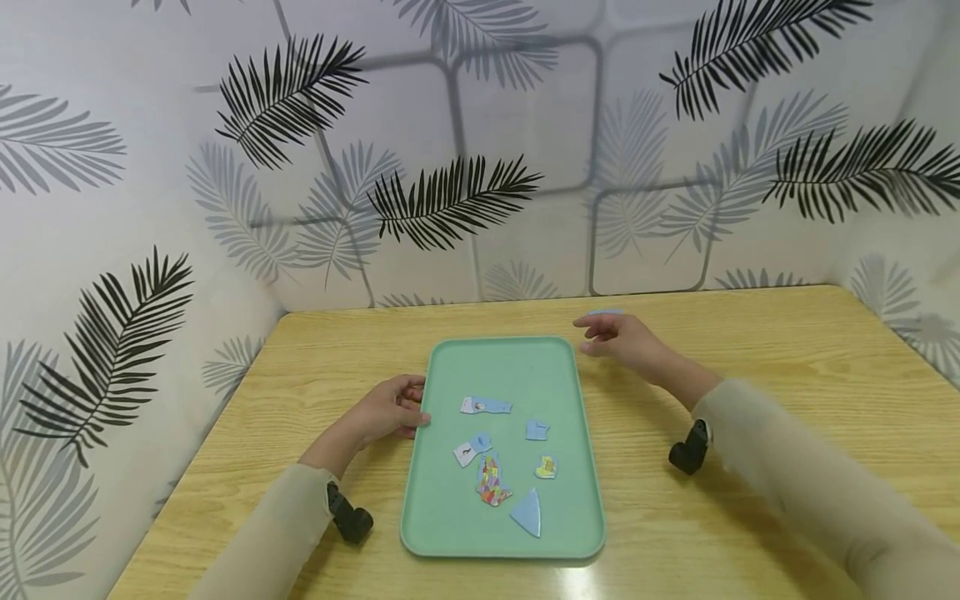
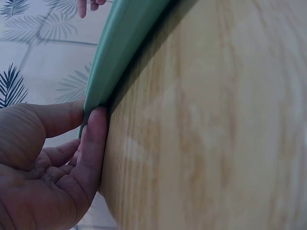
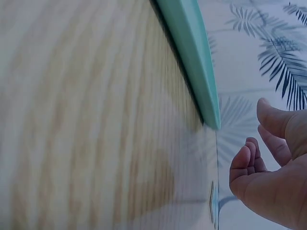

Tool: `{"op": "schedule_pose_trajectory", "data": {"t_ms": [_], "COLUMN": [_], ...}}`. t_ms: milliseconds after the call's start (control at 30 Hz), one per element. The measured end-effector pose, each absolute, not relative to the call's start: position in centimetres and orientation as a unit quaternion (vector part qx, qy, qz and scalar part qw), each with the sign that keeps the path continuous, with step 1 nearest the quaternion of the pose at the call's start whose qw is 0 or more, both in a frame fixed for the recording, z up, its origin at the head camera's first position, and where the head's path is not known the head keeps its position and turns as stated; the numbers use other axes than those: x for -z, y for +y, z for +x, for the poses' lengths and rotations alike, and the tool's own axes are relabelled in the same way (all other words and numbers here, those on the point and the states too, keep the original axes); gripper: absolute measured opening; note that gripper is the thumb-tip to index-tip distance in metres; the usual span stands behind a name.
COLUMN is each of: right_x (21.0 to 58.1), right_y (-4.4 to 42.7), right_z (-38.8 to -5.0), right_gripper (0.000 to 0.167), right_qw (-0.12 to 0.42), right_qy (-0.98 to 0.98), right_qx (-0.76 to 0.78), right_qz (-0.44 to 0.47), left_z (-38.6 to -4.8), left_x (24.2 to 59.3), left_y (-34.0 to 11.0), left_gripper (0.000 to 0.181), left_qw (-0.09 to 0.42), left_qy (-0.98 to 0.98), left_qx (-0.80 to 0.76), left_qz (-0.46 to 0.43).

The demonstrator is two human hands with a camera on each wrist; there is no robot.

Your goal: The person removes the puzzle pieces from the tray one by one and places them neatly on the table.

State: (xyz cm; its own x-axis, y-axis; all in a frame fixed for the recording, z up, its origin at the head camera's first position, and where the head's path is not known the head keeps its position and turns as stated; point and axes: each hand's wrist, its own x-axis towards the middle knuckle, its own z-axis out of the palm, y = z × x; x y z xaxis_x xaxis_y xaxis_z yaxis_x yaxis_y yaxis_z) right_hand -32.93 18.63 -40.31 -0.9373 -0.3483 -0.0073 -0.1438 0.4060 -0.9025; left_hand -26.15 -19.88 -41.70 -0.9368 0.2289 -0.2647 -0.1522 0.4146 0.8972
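Green tray (image 1: 502, 367) sits on the wooden table (image 1: 322, 342), its far edge short of the table's own, with 6 flat pieces (image 1: 491, 482) scattered across its floor. At its left edge, the left hand (image 1: 392, 407) pinches the rim between thumb and fingers. The right hand (image 1: 622, 340) hovers off the far right corner, thumb and fingers apart, near a blue item (image 1: 605, 312) by the table's far edge. Likely light, stiff and smooth, the tray seems best held level by its long rims, lest the pieces slide.

Yellowish wood-grain table (image 1: 660, 533); pale-green rectangular tray (image 1: 502, 367) upon it; flat blue piece (image 1: 605, 312) near the table's far edge.
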Motion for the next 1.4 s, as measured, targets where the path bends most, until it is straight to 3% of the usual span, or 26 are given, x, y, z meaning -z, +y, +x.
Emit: {"op": "schedule_pose_trajectory", "data": {"t_ms": [567,1400], "right_x": [39.8,40.8], "right_y": [13.9,8.6], "right_z": [-29.8,-28.0], "right_gripper": [0.048,0.044], "right_qw": [0.081,0.143], "right_qy": [0.809,0.807], "right_qx": [0.562,0.542], "right_qz": [-0.152,-0.184], "left_z": [-26.1,-26.2], "left_x": [41.4,41.7], "left_y": [-19.8,-20.0], "left_gripper": [0.061,0.061], "left_qw": [0.181,0.180], "left_qy": [0.821,0.823], "left_qx": [-0.540,-0.537], "left_qz": [0.026,0.034]}}
